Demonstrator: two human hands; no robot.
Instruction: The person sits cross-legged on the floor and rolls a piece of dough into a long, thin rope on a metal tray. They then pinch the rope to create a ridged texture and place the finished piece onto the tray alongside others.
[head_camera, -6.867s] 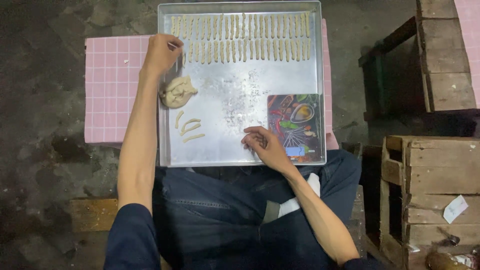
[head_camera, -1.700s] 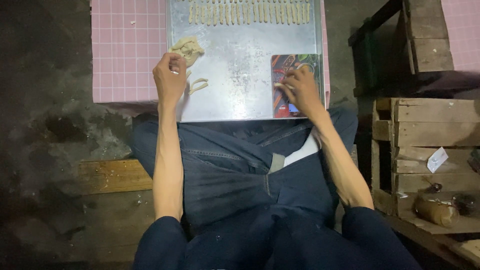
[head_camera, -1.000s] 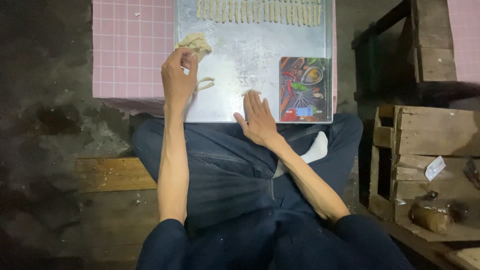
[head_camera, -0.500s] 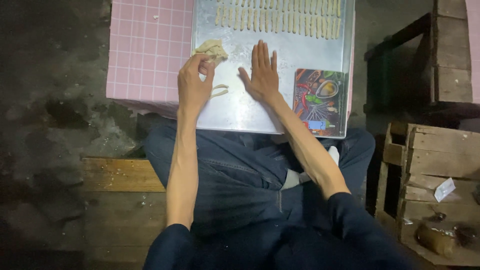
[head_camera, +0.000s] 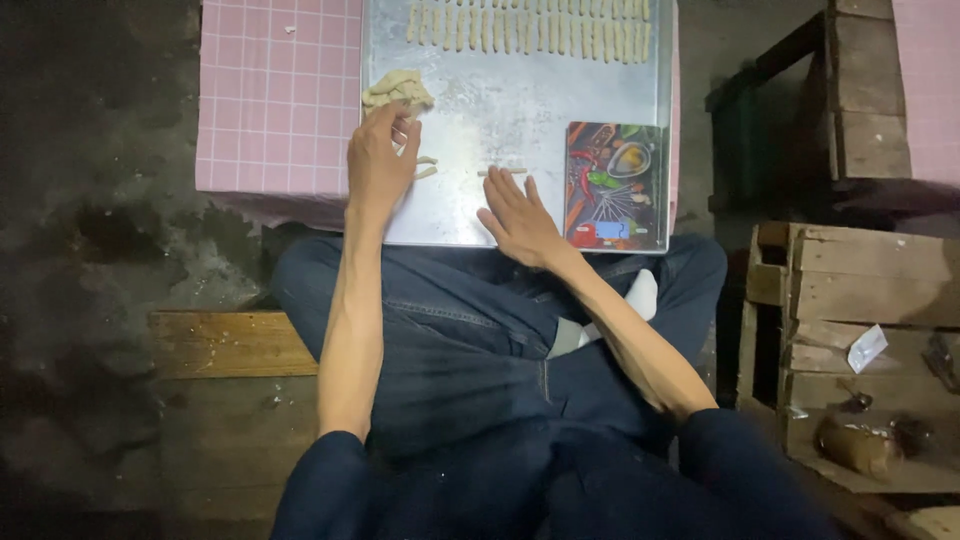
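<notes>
- Two bare hands work over a metal tray (head_camera: 640, 60) that rests on the person's knees and on a pink checked cloth (head_camera: 275, 95).
- Nearest, the right hand (head_camera: 522, 215) lies flat and spread, palm down, gripping nothing, its fingertips just short of one thin dough stick (head_camera: 502, 172) lying crosswise on the floured metal.
- To roll that stick well, I would judge: keep the palm flat, press lightly and evenly, and run the stroke straight, so that the stick comes out as even as the finished ones.
- Beside it, the left hand (head_camera: 378, 160) is curled at the tray's left edge, fingertips pinching at the dough lump (head_camera: 398, 90); whether a piece is already pulled free I cannot tell.
- A good pinch takes a bit no bigger than the others, so that the sticks match.
- Just beside the left hand lie two short rough pieces (head_camera: 427, 167), touching or nearly so.
- One colourful card (head_camera: 615, 185) with pictures of spices and vegetables sits in the tray's near right corner.
- Farthest, one row of finished sticks (head_camera: 530, 25) runs along the tray's far side; about twenty show, and the frame cuts off their far ends.
- One dough lump, one tray, one cloth.
</notes>
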